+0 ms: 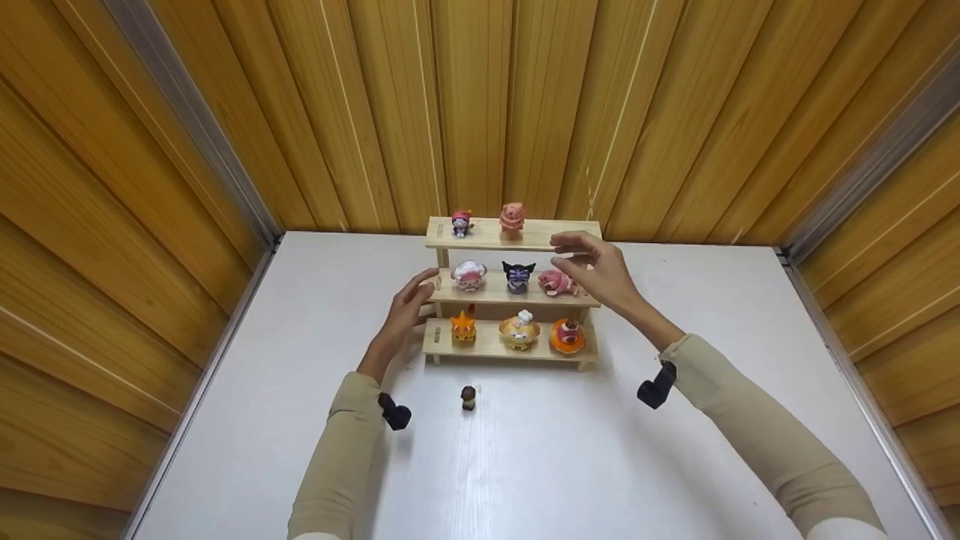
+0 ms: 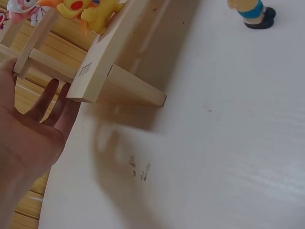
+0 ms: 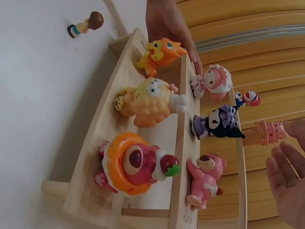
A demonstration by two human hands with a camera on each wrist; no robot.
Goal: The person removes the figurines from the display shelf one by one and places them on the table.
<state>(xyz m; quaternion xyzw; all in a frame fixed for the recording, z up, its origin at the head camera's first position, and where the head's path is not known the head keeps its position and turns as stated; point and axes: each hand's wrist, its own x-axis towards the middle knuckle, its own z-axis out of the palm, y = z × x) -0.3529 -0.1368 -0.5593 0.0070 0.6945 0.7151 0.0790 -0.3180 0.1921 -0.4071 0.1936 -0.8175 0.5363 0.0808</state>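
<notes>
Both hands loose-fingered at the toy shelf, left hand at its left end, right hand at the top tier's right end; one small figure stood apart, probably wanting shelving.

Small figure stands on table before the shelf.

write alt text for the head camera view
Two hands, left and right, reach to the ends of a three-tier wooden shelf of small toy figures on a white table; one small figure stands alone in front.
</notes>
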